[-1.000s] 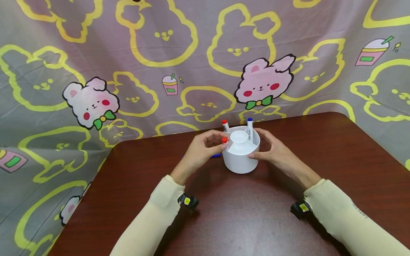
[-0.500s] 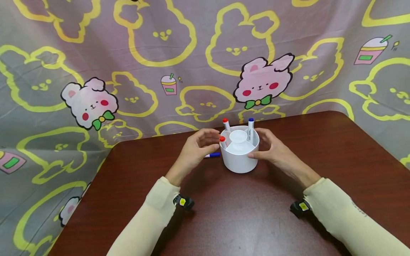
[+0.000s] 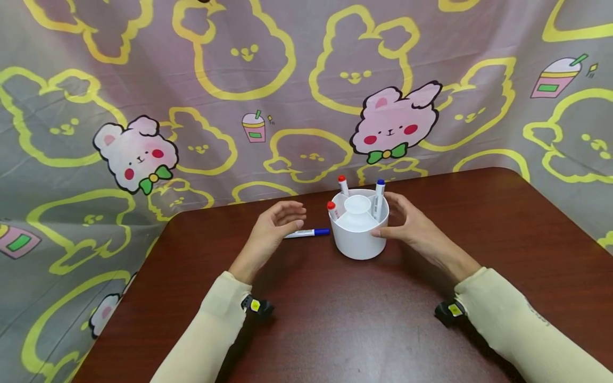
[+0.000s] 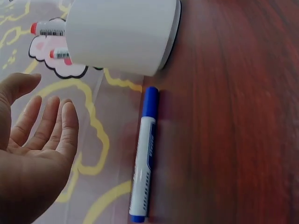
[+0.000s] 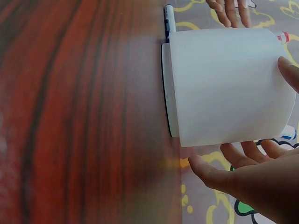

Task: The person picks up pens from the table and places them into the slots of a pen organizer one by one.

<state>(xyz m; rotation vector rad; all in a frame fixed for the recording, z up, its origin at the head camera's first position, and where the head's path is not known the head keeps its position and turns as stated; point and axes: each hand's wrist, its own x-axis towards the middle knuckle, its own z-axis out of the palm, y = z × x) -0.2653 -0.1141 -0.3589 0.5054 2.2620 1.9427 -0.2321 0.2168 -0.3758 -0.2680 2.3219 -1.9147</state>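
A round white pen holder stands upright on the table, its compartments set about a raised round middle. Two red-capped markers, one at the back and one at the left, lean in it. On its right side is a blue-capped marker. My right hand grips the holder's right side, thumb at the front and fingers behind. To the left, my left hand is held above the table with relaxed fingers and nothing in them. Beside it, another blue-capped marker lies on the table, apart from the hand in the left wrist view.
The dark reddish-brown wooden table has its back edge close to a patterned curtain. Each wrist wears a strapped black camera, one on the left and one on the right.
My left hand has drawn away from the holder to the left, uncovering the lying blue-capped marker. The markers in the holder have shifted slightly. My right hand has stayed on the holder.
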